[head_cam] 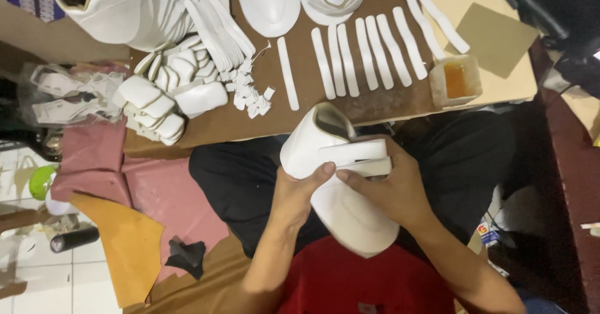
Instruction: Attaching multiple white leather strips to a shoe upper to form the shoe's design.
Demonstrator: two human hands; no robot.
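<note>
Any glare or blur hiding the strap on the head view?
Head view: white shoe slightly overexposed, so the strap edges look faint; both hands, left and right, sharp; right side falls into deep shadow; board edges bow slightly from lens distortion.

The person wears a red top (350, 283) with a small dark mark low on the front, cut off by the edge. The legs are in black trousers (250, 183), maybe soft cloth, though it is too dark to tell. Both arms are bare, with no sleeves, rings or watch showing.
</note>
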